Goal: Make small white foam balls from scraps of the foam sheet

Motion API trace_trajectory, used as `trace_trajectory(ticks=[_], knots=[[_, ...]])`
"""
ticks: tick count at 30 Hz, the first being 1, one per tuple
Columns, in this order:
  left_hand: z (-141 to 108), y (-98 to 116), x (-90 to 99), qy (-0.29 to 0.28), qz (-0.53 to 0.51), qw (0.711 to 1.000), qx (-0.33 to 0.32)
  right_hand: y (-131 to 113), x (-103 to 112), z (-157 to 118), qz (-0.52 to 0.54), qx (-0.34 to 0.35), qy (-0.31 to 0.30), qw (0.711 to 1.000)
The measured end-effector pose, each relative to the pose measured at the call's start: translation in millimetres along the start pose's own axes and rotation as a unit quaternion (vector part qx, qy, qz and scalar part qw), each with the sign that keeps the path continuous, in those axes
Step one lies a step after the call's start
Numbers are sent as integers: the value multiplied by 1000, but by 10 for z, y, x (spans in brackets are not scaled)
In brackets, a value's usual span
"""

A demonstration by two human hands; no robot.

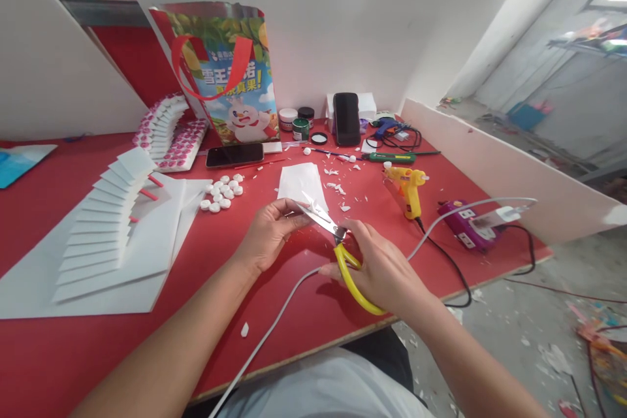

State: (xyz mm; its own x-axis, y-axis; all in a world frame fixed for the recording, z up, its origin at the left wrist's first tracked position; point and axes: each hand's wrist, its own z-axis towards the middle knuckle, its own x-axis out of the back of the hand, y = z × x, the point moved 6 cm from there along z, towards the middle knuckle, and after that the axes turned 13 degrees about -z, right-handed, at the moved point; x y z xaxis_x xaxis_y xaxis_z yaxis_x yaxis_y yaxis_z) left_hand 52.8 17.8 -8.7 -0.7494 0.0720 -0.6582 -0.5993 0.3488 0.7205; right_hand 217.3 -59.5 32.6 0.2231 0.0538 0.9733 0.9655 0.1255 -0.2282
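Observation:
My right hand [382, 268] is wrapped round the yellow handles of a pair of scissors [351, 281], whose blades point up and to the left. At the blades, the fingers of my left hand [269, 228] are pinched together; whatever they hold is too small or hidden to name. Just beyond the blades lies a sheet of white paper [300, 181]. Small white scraps [337, 188] are scattered to its right. A cluster of round white pieces [223, 193] sits left of the paper, beyond my left hand.
Fanned white panels [98, 228] stand at the left. A printed bag [235, 78], a flat phone [235, 155] and an upright phone [346, 119] are at the back. On the right lie a yellow glue gun [409, 189] and a purple power strip [467, 225]. A grey cable [274, 326] crosses the table.

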Motion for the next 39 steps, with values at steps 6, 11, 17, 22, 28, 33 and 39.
trace_trajectory(ticks=[6, 11, 17, 22, 28, 33, 39], knots=[[-34, 12, -53, -4, 14, 1000, -19, -14, 3, -49, -10, -4, -19, 1000], [-47, -12, -100, -11, -2, 1000, -15, 2, -12, -90, 5, -14, -10, 1000], [-60, -50, -144, -13, 4, 1000, -4, 35, -26, -156, 23, -11, 2, 1000], [-54, -108, -163, -11, 0, 1000, 1, 64, -29, -217, 39, -27, -9, 999], [-45, -163, -203, -8, -13, 1000, 18, 71, -37, -270, 53, -54, -41, 996], [-34, -197, -218, -8, -15, 1000, 25, 73, -25, -296, 59, -64, -42, 995], [-11, -218, -200, -13, -17, 999, 27, 76, -5, -287, 115, -65, -32, 991]])
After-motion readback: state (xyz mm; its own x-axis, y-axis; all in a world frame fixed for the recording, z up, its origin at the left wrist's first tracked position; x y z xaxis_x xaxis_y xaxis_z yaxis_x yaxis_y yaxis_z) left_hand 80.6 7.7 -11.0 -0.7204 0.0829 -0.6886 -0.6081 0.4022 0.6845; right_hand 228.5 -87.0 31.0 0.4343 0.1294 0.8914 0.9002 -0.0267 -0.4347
